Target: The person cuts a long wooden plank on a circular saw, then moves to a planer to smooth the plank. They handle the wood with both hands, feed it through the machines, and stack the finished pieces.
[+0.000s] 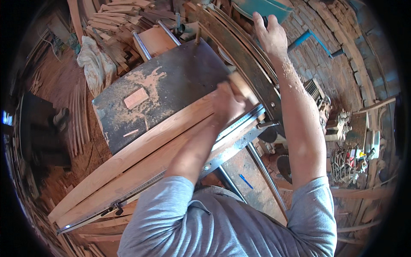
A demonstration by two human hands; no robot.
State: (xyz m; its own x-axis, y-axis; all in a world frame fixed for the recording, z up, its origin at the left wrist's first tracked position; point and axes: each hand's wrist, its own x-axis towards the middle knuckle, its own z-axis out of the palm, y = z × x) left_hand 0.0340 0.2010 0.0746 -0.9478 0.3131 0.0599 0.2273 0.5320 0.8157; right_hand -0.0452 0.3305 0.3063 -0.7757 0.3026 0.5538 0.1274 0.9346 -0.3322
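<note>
Two long pale wooden boards, the upper board (132, 155) and the lower board (150, 169), lie side by side along a metal fence (231, 152) with a scale. My left hand (229, 105) is over their far right end, against the wood; motion blurs its fingers, so I cannot tell its grip. Beyond it, my right arm reaches far forward. My right hand (274, 38) is closed around a black knob (265, 20) beside a teal machine part (269, 9). Sawdust clings to that forearm.
The dark machine table (188, 64) carries sawdust and a small wooden block (136, 98). A toothed circular blade (284, 168) shows at the right, near a blue pen (245, 180). Stacked wood strips (117, 19) and a white sack (95, 64) stand at the far left.
</note>
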